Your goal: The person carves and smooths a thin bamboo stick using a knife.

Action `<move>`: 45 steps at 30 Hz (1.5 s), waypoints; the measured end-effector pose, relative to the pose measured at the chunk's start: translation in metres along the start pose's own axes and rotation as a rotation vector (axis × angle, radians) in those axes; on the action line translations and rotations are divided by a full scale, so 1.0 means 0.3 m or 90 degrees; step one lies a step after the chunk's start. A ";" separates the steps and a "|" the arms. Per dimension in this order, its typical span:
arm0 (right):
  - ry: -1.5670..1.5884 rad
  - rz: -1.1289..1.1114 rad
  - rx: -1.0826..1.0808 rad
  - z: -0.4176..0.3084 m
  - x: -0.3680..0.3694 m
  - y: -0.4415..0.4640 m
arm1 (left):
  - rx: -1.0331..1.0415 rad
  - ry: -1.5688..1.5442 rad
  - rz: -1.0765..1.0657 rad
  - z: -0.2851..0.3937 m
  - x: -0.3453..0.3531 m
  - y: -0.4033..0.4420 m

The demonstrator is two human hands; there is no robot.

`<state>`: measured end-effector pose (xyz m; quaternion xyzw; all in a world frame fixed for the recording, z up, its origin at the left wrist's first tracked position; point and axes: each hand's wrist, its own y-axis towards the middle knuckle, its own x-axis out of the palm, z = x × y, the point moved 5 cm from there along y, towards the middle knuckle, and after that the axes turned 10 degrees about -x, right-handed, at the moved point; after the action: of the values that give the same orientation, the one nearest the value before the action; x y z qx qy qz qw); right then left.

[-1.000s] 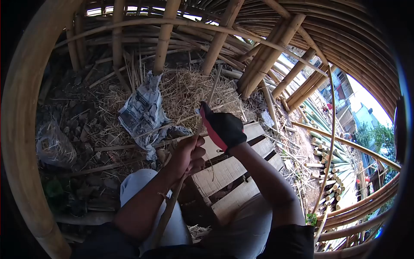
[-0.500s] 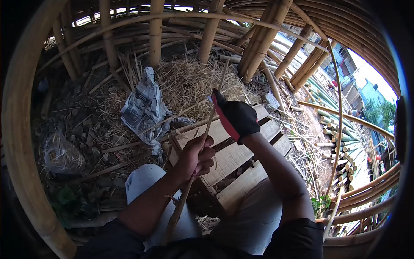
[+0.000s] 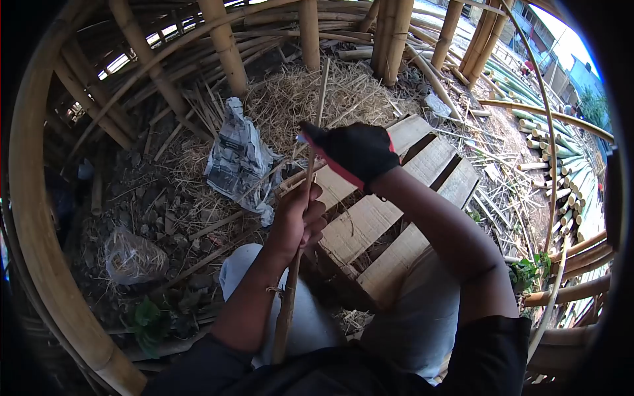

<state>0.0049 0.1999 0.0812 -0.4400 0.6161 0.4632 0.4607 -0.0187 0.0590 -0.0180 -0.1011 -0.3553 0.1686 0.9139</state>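
One slim stick (image 3: 289, 297), thin end out over straw (image 3: 360, 92)

Left hand (image 3: 300, 221) bare, fingers curled tight around the stick near mid-length. Right hand (image 3: 350, 157) higher up at the stick, in a black-and-red glove (image 3: 371, 146); small pale bit at the fingertips, too small to name. Cannot tell whether those fingers grip it or the stick. Thick end comes down over the lap, close to the dark shirt (image 3: 330, 379).

Slatted wooden crate (image 3: 370, 228) just right of the bare hand, near edge by the knees, dark gaps between boards. Open room past the thin end, as far as bamboo posts (image 3: 309, 33). Curved bamboo pole (image 3: 33, 165) bounds far left. Between: littered ground, clear plastic bag (image 3: 135, 257), crumpled paper (image 3: 238, 158). Paper carries print, too small to read.
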 end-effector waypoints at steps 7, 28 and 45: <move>-0.063 0.042 0.240 0.358 -0.013 0.000 | -0.016 -0.017 -0.068 0.008 0.072 -0.031; -0.142 0.493 -0.307 0.017 -0.055 -0.061 | 0.054 0.127 0.112 -0.012 0.194 -0.218; -0.080 0.590 -0.263 0.083 -0.240 -0.102 | 0.080 0.181 0.144 0.059 0.379 -0.231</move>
<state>0.0520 0.2270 0.1426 -0.1738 0.6134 0.7565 0.1460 0.0640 0.0393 0.0860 -0.1059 -0.1974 0.2758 0.9347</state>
